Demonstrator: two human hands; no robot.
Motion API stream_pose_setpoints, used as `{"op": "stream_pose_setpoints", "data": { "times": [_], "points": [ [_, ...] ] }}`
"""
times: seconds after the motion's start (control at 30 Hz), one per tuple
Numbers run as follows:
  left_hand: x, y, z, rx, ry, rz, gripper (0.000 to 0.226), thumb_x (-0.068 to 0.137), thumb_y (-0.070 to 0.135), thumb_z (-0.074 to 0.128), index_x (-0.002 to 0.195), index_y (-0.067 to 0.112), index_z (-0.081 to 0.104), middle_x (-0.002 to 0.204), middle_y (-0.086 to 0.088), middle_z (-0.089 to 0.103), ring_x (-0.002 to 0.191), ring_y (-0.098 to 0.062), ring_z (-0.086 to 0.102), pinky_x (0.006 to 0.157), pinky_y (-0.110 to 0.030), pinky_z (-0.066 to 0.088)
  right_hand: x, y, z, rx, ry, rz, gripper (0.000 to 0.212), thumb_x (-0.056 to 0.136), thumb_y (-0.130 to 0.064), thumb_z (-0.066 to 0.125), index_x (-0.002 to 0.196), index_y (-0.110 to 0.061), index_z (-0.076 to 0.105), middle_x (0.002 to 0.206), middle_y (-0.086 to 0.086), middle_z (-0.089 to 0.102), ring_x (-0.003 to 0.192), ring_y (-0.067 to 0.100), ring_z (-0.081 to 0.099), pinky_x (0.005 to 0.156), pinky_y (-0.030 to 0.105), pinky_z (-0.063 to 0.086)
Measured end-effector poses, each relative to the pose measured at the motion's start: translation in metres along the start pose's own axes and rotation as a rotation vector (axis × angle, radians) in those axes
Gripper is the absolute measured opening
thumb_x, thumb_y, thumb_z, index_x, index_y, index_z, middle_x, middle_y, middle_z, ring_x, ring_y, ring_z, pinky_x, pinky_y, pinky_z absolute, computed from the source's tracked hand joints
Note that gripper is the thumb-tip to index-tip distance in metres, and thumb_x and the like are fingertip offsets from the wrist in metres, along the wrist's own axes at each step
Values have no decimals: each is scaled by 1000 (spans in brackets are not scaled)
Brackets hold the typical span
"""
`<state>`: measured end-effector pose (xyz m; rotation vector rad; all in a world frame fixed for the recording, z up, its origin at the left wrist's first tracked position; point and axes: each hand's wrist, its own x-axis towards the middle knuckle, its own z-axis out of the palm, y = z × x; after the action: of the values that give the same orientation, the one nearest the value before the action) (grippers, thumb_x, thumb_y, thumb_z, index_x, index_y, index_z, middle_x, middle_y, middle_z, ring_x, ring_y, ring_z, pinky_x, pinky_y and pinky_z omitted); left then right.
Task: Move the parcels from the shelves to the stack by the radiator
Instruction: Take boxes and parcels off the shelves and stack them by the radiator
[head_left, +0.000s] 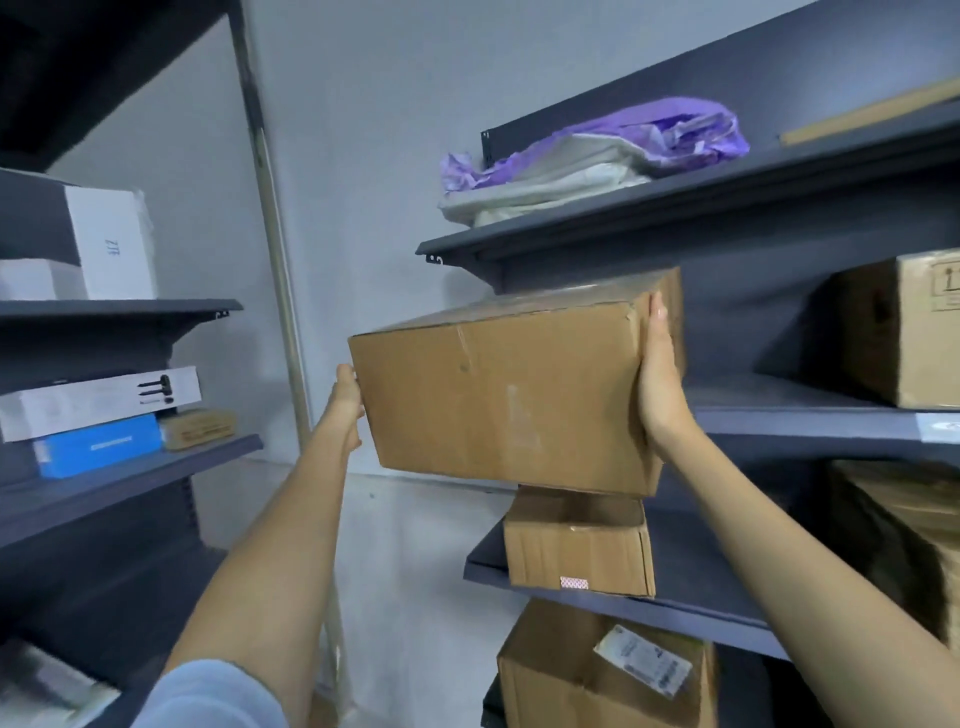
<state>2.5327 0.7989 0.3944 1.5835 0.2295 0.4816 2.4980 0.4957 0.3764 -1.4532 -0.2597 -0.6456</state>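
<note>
I hold a large brown cardboard parcel (509, 400) in the air, tilted, just in front of the left end of the dark right-hand shelving (779, 410). My left hand (345, 400) presses against the parcel's left side. My right hand (660, 384) lies flat against its right side, fingers straight and pointing up. A smaller cardboard parcel (576, 545) sits on the shelf right below the held one. Another labelled parcel (587, 670) stands lower down. One more brown parcel (898, 332) rests at the far right of the middle shelf.
A purple and white bag bundle (597, 150) lies on the top right shelf. Left shelving holds a white box (111, 244), a flat white box (98, 400) and a blue box (98, 447). Flattened cardboard (898, 535) fills the lower right. A grey wall is behind.
</note>
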Motion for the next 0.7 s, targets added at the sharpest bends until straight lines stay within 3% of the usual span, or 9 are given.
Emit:
{"op": "stream_pose_setpoints", "data": {
  "times": [0.1, 0.17, 0.27, 0.33, 0.43, 0.53, 0.6, 0.67, 0.7],
  "points": [
    [6, -14, -11, -153, -29, 5, 46, 94, 47, 16, 90, 18, 52, 86, -3, 55, 75, -17, 49, 70, -31, 42, -29, -3, -10, 0, -1, -19, 77, 75, -84, 12, 143, -50, 18, 150, -26, 21, 140, 1, 21, 121, 39, 10],
    [0, -26, -28, -225, -160, -97, 64, 91, 60, 12, 92, 12, 54, 73, -6, 60, 79, -22, 54, 75, -37, 45, -57, -8, -19, 6, -1, -51, 63, 83, -73, 8, 143, -51, 10, 154, -25, 13, 142, 1, 15, 120, 33, 6],
    [-5, -43, -65, -170, -402, -208, 90, 80, 80, 8, 116, 11, 52, 101, -11, 66, 106, -26, 58, 92, -45, 42, -109, -8, -31, 54, 2, -47, 59, 83, -66, 8, 141, -54, 8, 154, -25, 11, 142, -3, 12, 113, 24, 8],
    [-10, -45, -75, -41, -523, -236, 85, 80, 79, 14, 115, 15, 57, 98, -12, 72, 97, -27, 65, 87, -44, 46, -139, -7, -41, 94, 5, -25, 50, 84, -66, 10, 134, -62, 13, 151, -29, 16, 140, -5, 16, 114, 24, 12],
    [-28, -40, -61, 168, -583, -225, 62, 87, 67, 29, 101, 17, 63, 80, -7, 76, 86, -25, 67, 77, -40, 49, -157, -10, -55, 111, 43, 45, 29, 93, -58, 14, 109, -64, 37, 124, -41, 44, 123, -13, 40, 108, 19, 25],
    [-44, -42, -35, 259, -665, -201, 50, 75, 65, 56, 101, 23, 64, 82, 3, 76, 79, -15, 71, 75, -29, 48, -149, -16, -74, 137, 12, 139, 35, 97, -49, 17, 95, -47, 52, 82, -37, 65, 78, -19, 61, 76, 9, 45],
    [-45, -49, -13, 203, -681, -185, 55, 68, 62, 64, 106, 23, 63, 84, 5, 76, 84, -13, 70, 76, -28, 48, -142, -14, -87, 128, -31, 208, 33, 94, -54, 27, 113, -47, 52, 95, -30, 67, 88, -10, 63, 80, 16, 46],
    [-45, -57, 10, 94, -667, -163, 40, 86, 50, 52, 111, 21, 60, 81, 4, 76, 89, -15, 65, 74, -28, 47, -129, -4, -100, 95, -50, 240, 52, 89, -60, 38, 139, -46, 34, 131, -25, 51, 116, 0, 52, 90, 23, 43],
    [-42, -61, 23, 26, -659, -170, 36, 92, 46, 47, 115, 21, 58, 82, 3, 76, 91, -15, 64, 74, -29, 47, -122, 0, -105, 58, -52, 229, 58, 89, -58, 40, 143, -45, 25, 139, -25, 42, 124, 1, 45, 89, 21, 41]
  ]
}}
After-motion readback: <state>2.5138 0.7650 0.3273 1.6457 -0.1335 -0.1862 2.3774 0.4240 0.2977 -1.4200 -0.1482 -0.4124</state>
